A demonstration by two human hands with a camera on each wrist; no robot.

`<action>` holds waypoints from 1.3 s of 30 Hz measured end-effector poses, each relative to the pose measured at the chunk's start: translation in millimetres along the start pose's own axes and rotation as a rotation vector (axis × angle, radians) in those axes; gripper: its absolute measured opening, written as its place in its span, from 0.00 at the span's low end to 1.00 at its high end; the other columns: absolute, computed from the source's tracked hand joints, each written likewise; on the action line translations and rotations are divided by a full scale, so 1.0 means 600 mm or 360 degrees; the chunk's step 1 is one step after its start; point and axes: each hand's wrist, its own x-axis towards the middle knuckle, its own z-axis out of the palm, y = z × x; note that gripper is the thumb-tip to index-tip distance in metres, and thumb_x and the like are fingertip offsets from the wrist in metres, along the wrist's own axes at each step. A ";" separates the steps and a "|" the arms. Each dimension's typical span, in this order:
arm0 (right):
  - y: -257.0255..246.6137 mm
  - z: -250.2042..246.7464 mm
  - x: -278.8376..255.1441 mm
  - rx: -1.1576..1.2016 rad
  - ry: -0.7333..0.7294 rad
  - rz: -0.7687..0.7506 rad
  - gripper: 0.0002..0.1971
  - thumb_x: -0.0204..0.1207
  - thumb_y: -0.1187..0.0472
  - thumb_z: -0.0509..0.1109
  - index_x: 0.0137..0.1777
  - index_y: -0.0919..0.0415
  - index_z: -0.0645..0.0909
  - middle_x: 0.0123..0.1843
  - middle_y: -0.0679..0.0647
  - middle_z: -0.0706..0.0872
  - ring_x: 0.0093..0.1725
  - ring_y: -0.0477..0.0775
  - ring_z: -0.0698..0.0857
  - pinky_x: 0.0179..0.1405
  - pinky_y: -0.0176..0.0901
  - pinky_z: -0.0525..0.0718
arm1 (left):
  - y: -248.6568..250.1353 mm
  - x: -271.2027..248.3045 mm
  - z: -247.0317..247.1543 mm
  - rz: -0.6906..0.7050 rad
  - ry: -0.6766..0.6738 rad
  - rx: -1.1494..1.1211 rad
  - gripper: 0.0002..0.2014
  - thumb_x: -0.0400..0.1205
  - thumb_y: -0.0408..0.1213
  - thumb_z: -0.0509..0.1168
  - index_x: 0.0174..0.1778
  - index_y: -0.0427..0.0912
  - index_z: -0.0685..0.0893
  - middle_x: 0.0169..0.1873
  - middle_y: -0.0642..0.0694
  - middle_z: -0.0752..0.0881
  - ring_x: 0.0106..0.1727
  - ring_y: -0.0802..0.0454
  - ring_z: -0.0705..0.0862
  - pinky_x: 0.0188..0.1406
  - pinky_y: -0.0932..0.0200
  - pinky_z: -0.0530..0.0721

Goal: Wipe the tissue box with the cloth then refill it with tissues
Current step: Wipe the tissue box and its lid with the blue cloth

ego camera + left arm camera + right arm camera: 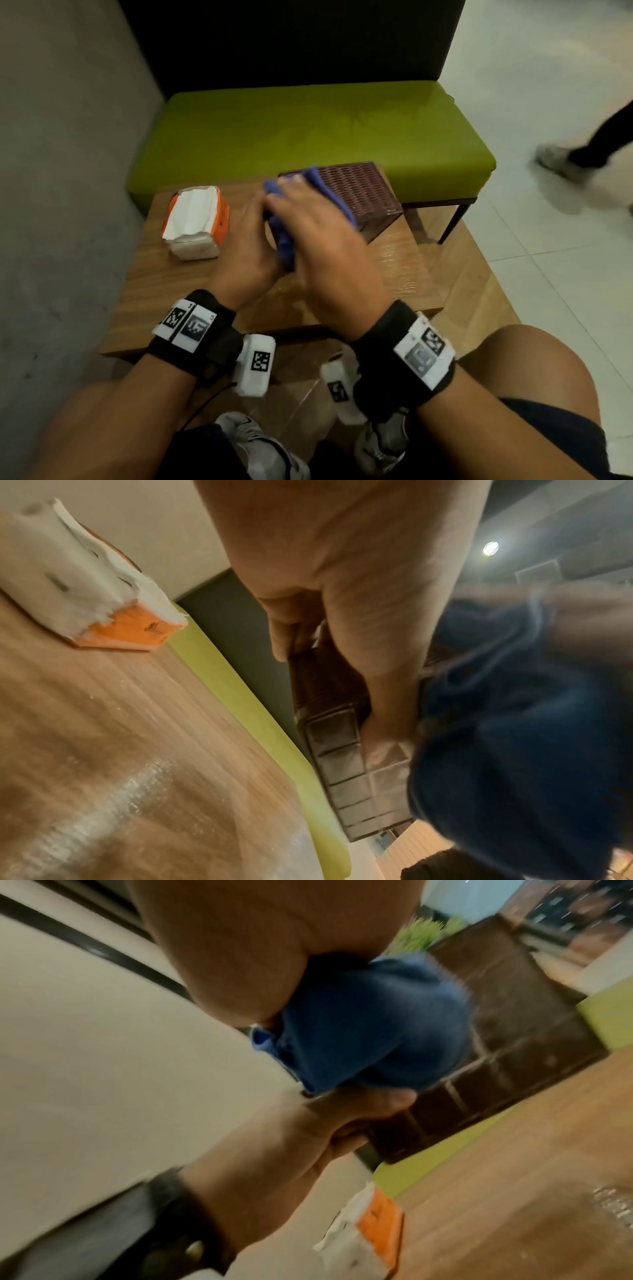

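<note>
A dark brown woven tissue box (356, 192) stands at the far right of the wooden table (191, 291). My left hand (255, 233) grips the box's near left side, thumb on its face (329, 737). My right hand (301, 212) holds a bunched blue cloth (284, 240) against the box's left top and front. In the right wrist view the cloth (359, 1031) bulges under my palm, in front of the box (514, 1042). An orange and white tissue pack (195, 222), torn open on top, lies to the left of my hands.
A green bench (308, 137) with a dark backrest runs behind the table. A grey wall (68, 171) closes the left side. On the tiled floor at the right, a person's leg and shoe (561, 161) pass by. My knees and shoes show at the table's near edge.
</note>
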 end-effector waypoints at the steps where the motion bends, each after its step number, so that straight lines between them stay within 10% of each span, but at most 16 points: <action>1: -0.015 0.002 -0.003 -0.0018 -0.0066 -0.0123 0.25 0.79 0.73 0.72 0.78 0.72 0.82 0.80 0.68 0.83 0.84 0.66 0.78 0.88 0.58 0.73 | 0.001 -0.003 0.001 -0.0022 0.0002 0.0042 0.34 0.73 0.30 0.80 0.77 0.37 0.80 0.68 0.40 0.89 0.72 0.40 0.88 0.70 0.54 0.82; 6: 0.065 -0.052 0.008 0.0173 0.0004 0.0387 0.18 0.91 0.69 0.60 0.77 0.64 0.80 0.66 0.50 0.87 0.68 0.39 0.84 0.67 0.29 0.81 | 0.001 -0.020 -0.024 -0.0185 0.0054 -0.0266 0.47 0.67 0.32 0.91 0.80 0.47 0.76 0.71 0.61 0.84 0.68 0.72 0.86 0.68 0.73 0.82; 13: 0.058 -0.024 -0.004 -0.0022 0.0120 0.0287 0.22 0.86 0.70 0.62 0.79 0.68 0.79 0.78 0.62 0.83 0.82 0.61 0.78 0.89 0.63 0.70 | 0.017 -0.014 -0.010 -0.0414 -0.0034 -0.0446 0.53 0.59 0.50 0.94 0.81 0.51 0.80 0.68 0.55 0.90 0.64 0.60 0.93 0.63 0.58 0.92; 19: 0.113 -0.041 -0.019 -0.0043 0.0101 0.0476 0.26 0.90 0.70 0.62 0.88 0.62 0.70 0.90 0.61 0.72 0.93 0.58 0.63 0.94 0.64 0.59 | 0.016 -0.030 -0.016 -0.0570 -0.0035 -0.0611 0.26 0.73 0.38 0.87 0.63 0.57 0.86 0.53 0.63 0.94 0.51 0.75 0.91 0.48 0.75 0.87; 22: 0.083 -0.020 -0.023 -0.0153 0.0055 0.0543 0.30 0.87 0.72 0.61 0.90 0.62 0.67 0.94 0.60 0.62 0.96 0.59 0.52 0.96 0.63 0.51 | 0.023 -0.031 -0.012 -0.0637 -0.0033 -0.0704 0.33 0.68 0.49 0.89 0.69 0.50 0.89 0.58 0.54 0.95 0.59 0.65 0.93 0.54 0.66 0.91; 27: 0.080 -0.013 -0.055 -0.0265 -0.0278 -0.0073 0.33 0.82 0.67 0.51 0.90 0.66 0.68 0.93 0.64 0.64 0.94 0.65 0.60 0.95 0.64 0.57 | 0.018 -0.032 -0.017 -0.0778 0.0076 -0.0990 0.25 0.74 0.44 0.82 0.68 0.44 0.90 0.57 0.47 0.97 0.59 0.49 0.96 0.52 0.56 0.95; 31: 0.092 -0.016 -0.040 -0.0244 0.0019 0.0299 0.29 0.86 0.69 0.57 0.88 0.66 0.71 0.92 0.64 0.67 0.94 0.65 0.61 0.94 0.64 0.58 | 0.026 -0.036 -0.012 -0.0809 0.0038 -0.0998 0.14 0.84 0.34 0.76 0.66 0.44 0.90 0.54 0.50 0.98 0.56 0.52 0.97 0.47 0.63 0.93; 34: 0.055 0.008 -0.057 -0.0259 -0.0040 0.0025 0.28 0.84 0.72 0.59 0.85 0.67 0.76 0.89 0.64 0.73 0.91 0.68 0.68 0.91 0.64 0.67 | 0.028 -0.034 -0.012 -0.0789 0.0073 -0.1033 0.13 0.84 0.36 0.76 0.65 0.44 0.91 0.55 0.47 0.98 0.57 0.50 0.97 0.50 0.59 0.94; 39: 0.094 -0.031 -0.035 -0.0406 0.0221 0.0213 0.21 0.85 0.66 0.62 0.74 0.66 0.86 0.74 0.67 0.84 0.65 0.61 0.73 0.63 0.54 0.79 | 0.026 -0.041 -0.018 -0.0752 0.0069 -0.1030 0.19 0.77 0.42 0.78 0.64 0.44 0.91 0.56 0.47 0.98 0.58 0.49 0.97 0.50 0.62 0.93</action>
